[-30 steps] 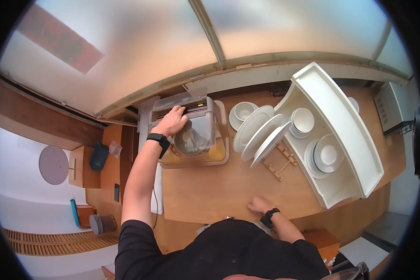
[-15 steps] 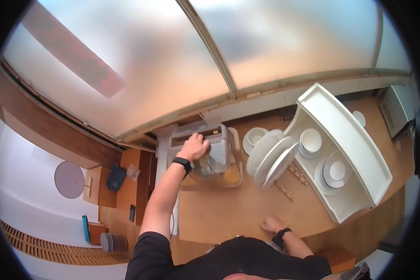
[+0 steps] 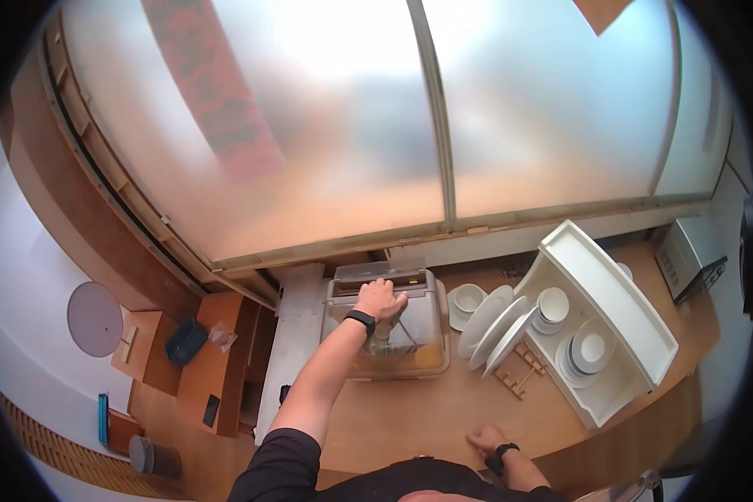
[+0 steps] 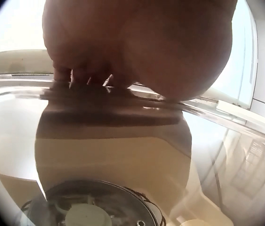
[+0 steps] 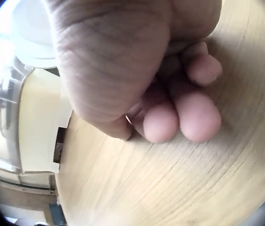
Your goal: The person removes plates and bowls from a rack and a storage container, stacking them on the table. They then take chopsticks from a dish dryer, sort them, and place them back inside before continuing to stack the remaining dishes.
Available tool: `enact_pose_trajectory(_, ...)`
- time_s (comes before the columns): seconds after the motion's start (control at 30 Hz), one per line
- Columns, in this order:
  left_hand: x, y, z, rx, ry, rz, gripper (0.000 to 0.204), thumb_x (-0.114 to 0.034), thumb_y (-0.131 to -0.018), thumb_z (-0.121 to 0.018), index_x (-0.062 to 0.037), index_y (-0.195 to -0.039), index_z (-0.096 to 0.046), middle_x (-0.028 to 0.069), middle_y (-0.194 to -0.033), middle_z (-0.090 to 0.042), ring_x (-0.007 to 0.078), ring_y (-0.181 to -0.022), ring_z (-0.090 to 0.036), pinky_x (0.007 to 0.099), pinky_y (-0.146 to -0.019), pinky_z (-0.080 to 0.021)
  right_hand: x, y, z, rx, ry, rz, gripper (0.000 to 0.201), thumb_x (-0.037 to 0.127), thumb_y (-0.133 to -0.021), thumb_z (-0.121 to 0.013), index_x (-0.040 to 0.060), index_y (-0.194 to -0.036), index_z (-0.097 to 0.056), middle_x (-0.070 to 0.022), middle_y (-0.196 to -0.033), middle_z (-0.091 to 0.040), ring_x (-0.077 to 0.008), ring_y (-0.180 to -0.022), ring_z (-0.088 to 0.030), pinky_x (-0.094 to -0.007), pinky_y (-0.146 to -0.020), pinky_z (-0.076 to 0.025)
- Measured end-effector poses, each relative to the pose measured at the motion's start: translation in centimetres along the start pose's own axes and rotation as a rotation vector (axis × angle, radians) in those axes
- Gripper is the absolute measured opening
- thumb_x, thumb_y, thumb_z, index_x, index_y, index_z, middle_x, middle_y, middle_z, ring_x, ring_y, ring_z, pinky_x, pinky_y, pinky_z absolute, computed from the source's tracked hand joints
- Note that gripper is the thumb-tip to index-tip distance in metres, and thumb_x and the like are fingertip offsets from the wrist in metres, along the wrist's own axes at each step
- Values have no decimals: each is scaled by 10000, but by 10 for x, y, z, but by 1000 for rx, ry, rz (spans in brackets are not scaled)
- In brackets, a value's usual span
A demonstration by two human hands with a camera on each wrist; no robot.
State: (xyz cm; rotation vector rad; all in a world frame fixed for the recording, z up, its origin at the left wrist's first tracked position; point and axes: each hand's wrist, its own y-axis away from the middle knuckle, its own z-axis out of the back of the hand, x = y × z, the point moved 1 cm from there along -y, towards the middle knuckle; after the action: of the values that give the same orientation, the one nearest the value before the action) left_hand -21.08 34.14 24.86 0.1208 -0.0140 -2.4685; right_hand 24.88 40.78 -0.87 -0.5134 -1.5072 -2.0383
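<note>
My left hand (image 3: 381,303) rests on top of a storage box (image 3: 442,347) with a see-through front cover, its fingers at the top edge by a narrow compartment. Below the palm in the left wrist view lies the clear cover (image 4: 111,157), and through it shows a pot with a dark, see-through lid (image 4: 113,200). At the table's front edge my right hand (image 3: 488,439) rests with nothing in it. Its fingers (image 5: 199,117) hang loosely curled over the wood in the right wrist view.
Right of the box stand a bowl on a plate (image 3: 468,299) and several upright plates (image 3: 495,330) in a wooden rack (image 3: 523,378). A white shelf unit (image 3: 615,301) holds stacked bowls (image 3: 591,351). Frosted windows (image 3: 326,125) rise behind the table (image 3: 410,422).
The head view has tilted upward, showing more window and shifting the table lower. My left hand stays at the box's top edge, and my right hand stays on the table.
</note>
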Motion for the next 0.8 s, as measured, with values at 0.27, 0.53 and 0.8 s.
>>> enact_pose_trajectory(0.27,6,-2,-2,-43,11,-28,656,-562,-932,-453,27,-1146,-646,206,-1198,-579,350,-1205,-519,476,-977,-422,16,1,-2,26,-105,-53,444,365,-914,-633,8,-651,-645,-89,-538,-606,-198,-450,-591,-343,-448,-483)
enact_pose_trajectory(0.53,5,2,-6,-16,52,-16,661,-558,-951,-448,49,-1118,-647,242,-1163,-591,394,-1151,-553,495,-974,-432,32,7,2,28,-12,-102,445,376,-916,-631,13,-662,-669,-81,-553,-622,-192,-473,-608,-332,-470,-498)
enact_pose_trajectory(0.8,4,0,-2,-47,48,-10,690,-575,-931,-462,58,-1158,-616,250,-1226,-543,398,-1178,-515,498,-1002,-419,31,8,0,32,-133,-153,447,384,-921,-641,40,-636,-647,-73,-535,-603,-181,-450,-577,-328,-445,-476)
